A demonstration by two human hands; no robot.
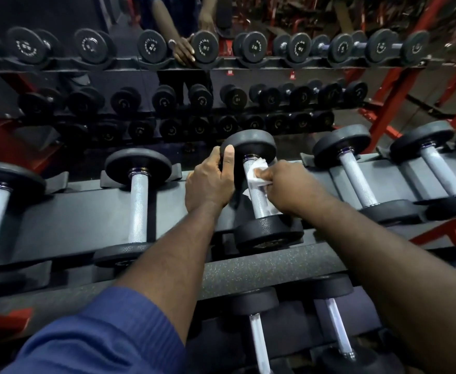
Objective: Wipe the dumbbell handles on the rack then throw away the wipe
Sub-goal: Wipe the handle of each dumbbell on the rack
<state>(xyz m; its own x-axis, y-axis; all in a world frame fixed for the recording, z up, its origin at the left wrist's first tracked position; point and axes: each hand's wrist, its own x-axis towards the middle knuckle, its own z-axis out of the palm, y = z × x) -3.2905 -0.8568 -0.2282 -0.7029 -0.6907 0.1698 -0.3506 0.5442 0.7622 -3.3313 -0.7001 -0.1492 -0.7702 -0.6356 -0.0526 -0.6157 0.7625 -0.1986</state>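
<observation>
Dumbbell (268,230) lies on the upper tier of the rack (86,211), midway along the row, with its handle (260,203) running away from the viewer. Left hand (210,182) grips the far head, thumb laid up its near face and fingers curled round the rim. Right hand (289,184), fingers bent, pinches a crumpled white wipe (256,175) and presses it against the far part of the handle; the wipe folds partly round the bar. Other dumbbells (137,201) rest to either side on the same tier, with smaller ones on the tier below. A blue sleeve (100,333) covers the left upper arm. A mirror (113,85) stands behind the rack.
</observation>
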